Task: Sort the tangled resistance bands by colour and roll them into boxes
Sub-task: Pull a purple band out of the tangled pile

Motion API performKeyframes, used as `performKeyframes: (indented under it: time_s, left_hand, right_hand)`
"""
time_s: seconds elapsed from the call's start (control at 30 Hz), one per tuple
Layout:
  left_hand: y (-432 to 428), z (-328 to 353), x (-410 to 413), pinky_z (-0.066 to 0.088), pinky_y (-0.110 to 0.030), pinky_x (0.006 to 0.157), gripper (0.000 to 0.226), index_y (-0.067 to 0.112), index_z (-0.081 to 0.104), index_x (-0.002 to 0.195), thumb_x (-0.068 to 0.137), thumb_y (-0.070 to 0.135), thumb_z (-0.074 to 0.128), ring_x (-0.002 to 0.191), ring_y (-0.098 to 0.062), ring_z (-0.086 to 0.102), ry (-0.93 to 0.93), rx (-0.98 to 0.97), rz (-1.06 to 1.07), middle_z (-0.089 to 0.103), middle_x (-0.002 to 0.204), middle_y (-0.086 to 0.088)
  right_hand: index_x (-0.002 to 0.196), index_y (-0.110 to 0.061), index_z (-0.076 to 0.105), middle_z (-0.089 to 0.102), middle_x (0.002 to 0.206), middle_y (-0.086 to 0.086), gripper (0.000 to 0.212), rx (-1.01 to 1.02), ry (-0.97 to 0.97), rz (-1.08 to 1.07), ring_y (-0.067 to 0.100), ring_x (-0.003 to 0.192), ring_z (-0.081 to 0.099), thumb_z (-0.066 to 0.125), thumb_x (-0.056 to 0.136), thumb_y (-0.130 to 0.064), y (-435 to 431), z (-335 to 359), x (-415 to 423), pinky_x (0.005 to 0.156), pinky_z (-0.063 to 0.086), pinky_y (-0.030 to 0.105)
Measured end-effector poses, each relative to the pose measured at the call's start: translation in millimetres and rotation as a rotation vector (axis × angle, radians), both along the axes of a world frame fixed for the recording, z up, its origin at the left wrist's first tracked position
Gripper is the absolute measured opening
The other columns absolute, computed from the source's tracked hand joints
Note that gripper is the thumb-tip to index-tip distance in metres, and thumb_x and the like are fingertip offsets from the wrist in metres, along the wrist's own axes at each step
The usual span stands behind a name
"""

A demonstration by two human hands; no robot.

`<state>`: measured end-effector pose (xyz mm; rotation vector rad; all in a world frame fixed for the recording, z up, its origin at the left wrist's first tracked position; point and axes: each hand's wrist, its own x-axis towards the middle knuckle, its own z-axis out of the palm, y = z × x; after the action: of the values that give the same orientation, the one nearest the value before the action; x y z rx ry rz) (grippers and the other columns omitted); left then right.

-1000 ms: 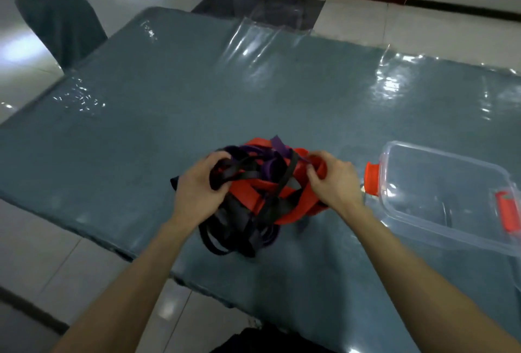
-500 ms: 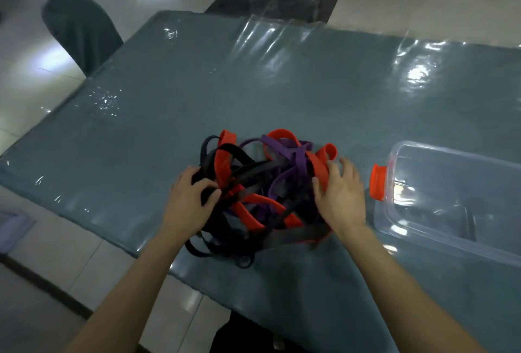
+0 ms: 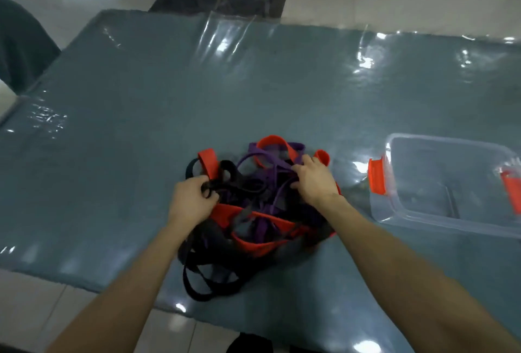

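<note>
A tangled heap of red, purple and black resistance bands (image 3: 253,220) lies on the table near its front edge. My left hand (image 3: 191,200) grips black strands at the heap's left side. On the heap's upper right, my right hand (image 3: 313,180) has its fingers curled into purple strands. Black loops (image 3: 203,287) spill toward the table's front edge. A clear plastic box (image 3: 451,183) with red latches stands open to the right of the heap; nothing is seen inside it.
The table (image 3: 197,93) has a blue-grey cloth under a glossy clear cover. A dark chair (image 3: 19,45) stands at the far left corner. Tiled floor surrounds the table.
The heap has been shifted and flattened; red loops now stick up at the back. My right hand moved from the heap's right side onto its top, into the purple strands.
</note>
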<state>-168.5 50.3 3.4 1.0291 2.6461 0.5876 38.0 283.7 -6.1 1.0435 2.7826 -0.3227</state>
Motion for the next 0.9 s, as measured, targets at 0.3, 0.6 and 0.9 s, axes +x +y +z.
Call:
performKeyframes:
  time_s: [0.3, 0.6, 0.9]
  left_hand:
    - [0, 120, -100, 0.055, -0.043, 0.076, 0.068, 0.014, 0.072, 0.091, 0.093, 0.081, 0.06, 0.084, -0.029, 0.07, -0.111, -0.37, -0.226, 0.073, 0.091, -0.012]
    - [64, 112, -66, 0.051, -0.043, 0.115, 0.028, 0.01, 0.072, 0.133, 0.106, 0.007, 0.063, 0.13, -0.03, 0.069, -0.228, 0.211, -0.402, 0.075, 0.134, -0.012]
    - [129, 121, -2, 0.029, -0.006, 0.115, 0.106, 0.028, 0.025, 0.172, 0.09, 0.025, 0.091, 0.158, -0.009, 0.031, -0.493, 0.21, -0.694, 0.038, 0.164, 0.012]
  right_hand:
    - [0.104, -0.028, 0.086, 0.08, 0.095, 0.002, 0.03, -0.059, 0.387, -0.177, 0.024, 0.093, 0.073, 0.09, 0.075, -0.026, 7, 117, -14, 0.074, 0.044, 0.022]
    - [0.093, -0.017, 0.084, 0.083, 0.092, -0.005, 0.025, -0.263, 1.065, -0.357, 0.012, 0.089, 0.079, 0.08, 0.084, 0.006, -10, 239, -6, 0.083, 0.06, 0.022]
    - [0.121, -0.017, 0.076, 0.081, 0.118, 0.002, 0.043, -0.451, 1.04, -0.2, 0.013, 0.11, 0.078, 0.081, 0.088, 0.009, -42, 295, 28, 0.103, 0.06, 0.031]
